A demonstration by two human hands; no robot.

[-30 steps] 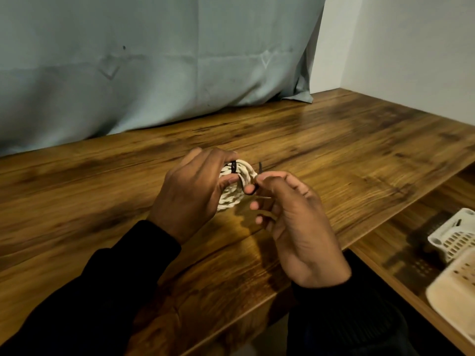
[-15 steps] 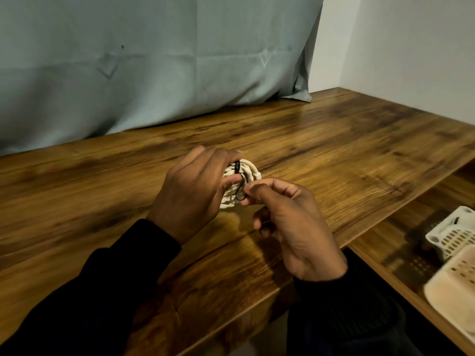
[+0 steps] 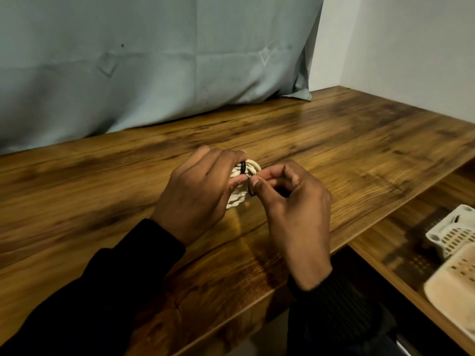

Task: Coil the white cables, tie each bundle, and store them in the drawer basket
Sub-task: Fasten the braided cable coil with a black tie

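Right hand (image 3: 295,214): thumb and forefinger pinch a thin black tie (image 3: 251,187), a narrow dark loop, at the right side of the bundle; the other fingers curl loosely behind.

Left hand (image 3: 198,191): fingers wrap over the top of the coiled white cable (image 3: 240,195) and the thumb presses its front, gripping it. A black band crosses the coil near the fingertips.

Coiled white cable: a small, tight, roundish bundle of cream-white cord with a twisted, ropy look, held between both hands just above the desk (image 3: 359,155), near the middle of its front edge.

Sleeves (image 3: 108,291): dark, matte fabric on both forearms, the right cuff ribbed.

Desk: wood-grain top, brown with darker streaks, slightly glossy, straight front edge.

Lower shelf (image 3: 401,242): same wood grain, below the desk's right front corner; it carries a white plastic basket (image 3: 455,235) with slotted, perforated walls, and a second cream basket (image 3: 457,286), blurred, nearer the camera.

Backdrop: a pale grey-blue cloth (image 3: 154,60), creased, hanging to the desk's far edge; a plain white wall (image 3: 411,42) to the right.

No readable writing or labels.
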